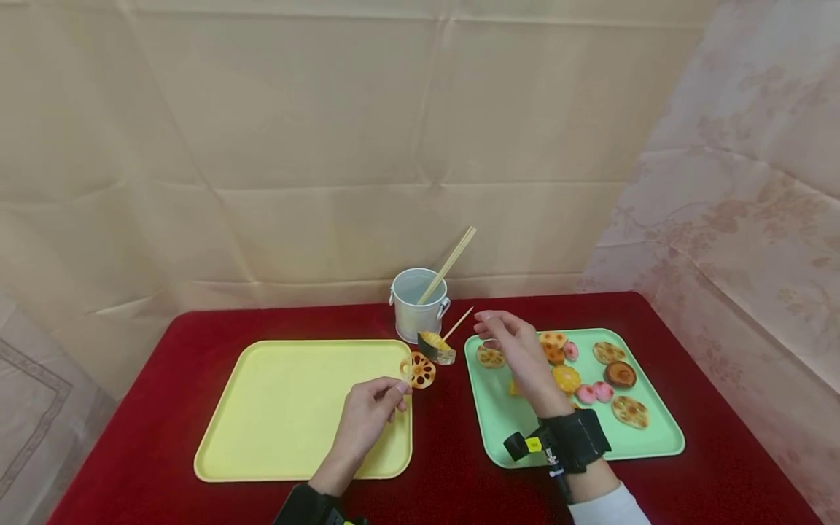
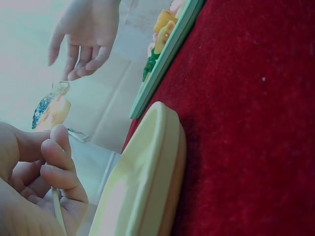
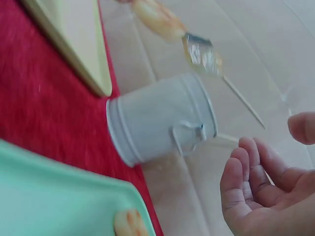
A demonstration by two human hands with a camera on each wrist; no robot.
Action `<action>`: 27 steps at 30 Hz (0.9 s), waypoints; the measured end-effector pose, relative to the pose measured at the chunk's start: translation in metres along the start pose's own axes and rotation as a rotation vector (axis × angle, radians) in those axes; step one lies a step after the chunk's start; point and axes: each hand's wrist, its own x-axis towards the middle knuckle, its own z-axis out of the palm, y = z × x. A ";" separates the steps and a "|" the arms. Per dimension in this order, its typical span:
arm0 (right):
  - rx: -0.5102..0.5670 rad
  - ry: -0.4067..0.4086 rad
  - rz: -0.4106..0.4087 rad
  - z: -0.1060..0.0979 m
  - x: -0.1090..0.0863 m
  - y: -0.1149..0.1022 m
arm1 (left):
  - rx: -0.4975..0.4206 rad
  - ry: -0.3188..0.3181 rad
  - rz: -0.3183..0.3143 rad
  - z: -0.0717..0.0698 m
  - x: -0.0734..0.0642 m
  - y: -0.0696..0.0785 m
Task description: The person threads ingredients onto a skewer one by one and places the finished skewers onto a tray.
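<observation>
Black straps [image 1: 576,440] encircle both wrists at the near edge of the head view; a white sleeve [image 1: 607,510] covers the right forearm behind its strap. Left hand [image 1: 370,412]: located above the right edge of the yellow tray [image 1: 295,415], fingers curled, gripping the lower part of the skewer [image 1: 459,323]. The left wrist view shows the skewer's lower end projecting below the fingers. Two pieces are mounted on the skewer: a lotus slice [image 1: 418,370] next to the fingertips, and a pumpkin wedge [image 1: 436,348] directly beyond it. The bare tip extends past the wedge, inclined up toward the right hand [image 1: 518,350]. Right hand: holding nothing, fingers loosely bent, thumb set apart from them; positioned over the far left part of the green tray [image 1: 499,423], near the tip but not touching it.

Green tray contents include a mushroom [image 1: 620,375], pink balls [image 1: 593,392] and a yellow piece [image 1: 566,379]. A white bucket [image 1: 410,321] stands upright on the red cloth [image 1: 446,452], beyond the gap between the trays. Spare sticks [image 1: 453,262] lean to the right inside it.
</observation>
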 end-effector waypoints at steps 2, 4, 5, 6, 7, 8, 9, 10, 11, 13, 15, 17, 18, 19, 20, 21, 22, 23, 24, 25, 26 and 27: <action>-0.040 -0.013 -0.002 -0.005 0.002 0.001 | -0.003 0.003 0.002 0.001 0.000 -0.001; -0.105 -0.037 -0.014 -0.009 0.005 0.002 | -0.009 0.011 0.003 0.001 0.000 -0.001; -0.139 -0.050 -0.021 -0.011 0.007 0.003 | -0.014 0.015 0.001 0.001 -0.001 -0.001; -0.185 -0.063 -0.033 -0.014 0.009 0.003 | -0.018 0.017 0.000 0.002 -0.001 -0.002; -0.241 -0.077 -0.046 -0.017 0.011 0.004 | -0.020 0.019 -0.004 0.002 -0.001 -0.002; -0.298 -0.088 -0.061 -0.019 0.014 0.005 | -0.021 0.019 -0.008 0.002 -0.001 -0.002; -0.355 -0.101 -0.069 -0.022 0.016 0.005 | -0.025 0.018 -0.012 0.003 -0.001 -0.002; -0.404 -0.111 -0.070 -0.025 0.017 0.006 | -0.025 0.014 -0.017 0.003 -0.001 -0.002; -0.455 -0.119 -0.070 -0.028 0.019 0.007 | -0.025 0.012 -0.019 0.003 -0.001 -0.002; -0.537 -0.132 -0.062 -0.033 0.021 0.010 | -0.029 0.008 -0.019 0.003 -0.001 -0.002; -0.583 -0.141 -0.034 -0.035 0.022 0.012 | -0.031 0.008 -0.014 0.003 -0.002 -0.002; -0.618 -0.148 -0.016 -0.036 0.024 0.013 | -0.034 0.010 -0.006 0.003 -0.002 -0.003; -0.640 -0.153 -0.015 -0.036 0.025 0.014 | -0.033 0.010 -0.004 0.003 -0.002 -0.003; -0.665 -0.163 -0.018 -0.036 0.025 0.014 | -0.030 0.010 -0.002 0.003 -0.002 -0.003; -0.694 -0.181 -0.032 -0.035 0.026 0.015 | -0.025 0.010 0.001 0.003 -0.002 -0.004; -0.728 -0.204 -0.051 -0.035 0.027 0.015 | -0.021 0.010 0.003 0.003 -0.002 -0.004; -0.760 -0.227 -0.073 -0.034 0.028 0.015 | -0.019 0.009 0.006 0.003 -0.001 -0.004; -0.795 -0.248 -0.099 -0.033 0.029 0.016 | -0.017 0.008 0.005 0.003 -0.001 -0.004; -0.825 -0.268 -0.122 -0.033 0.030 0.016 | -0.014 0.007 0.007 0.003 -0.001 -0.005; -0.857 -0.290 -0.152 -0.032 0.031 0.017 | -0.011 0.008 0.008 0.003 -0.001 -0.005; -0.882 -0.306 -0.177 -0.032 0.031 0.017 | -0.010 0.008 0.011 0.003 -0.001 -0.005; -0.897 -0.318 -0.191 -0.032 0.031 0.018 | -0.010 0.009 0.013 0.003 -0.001 -0.004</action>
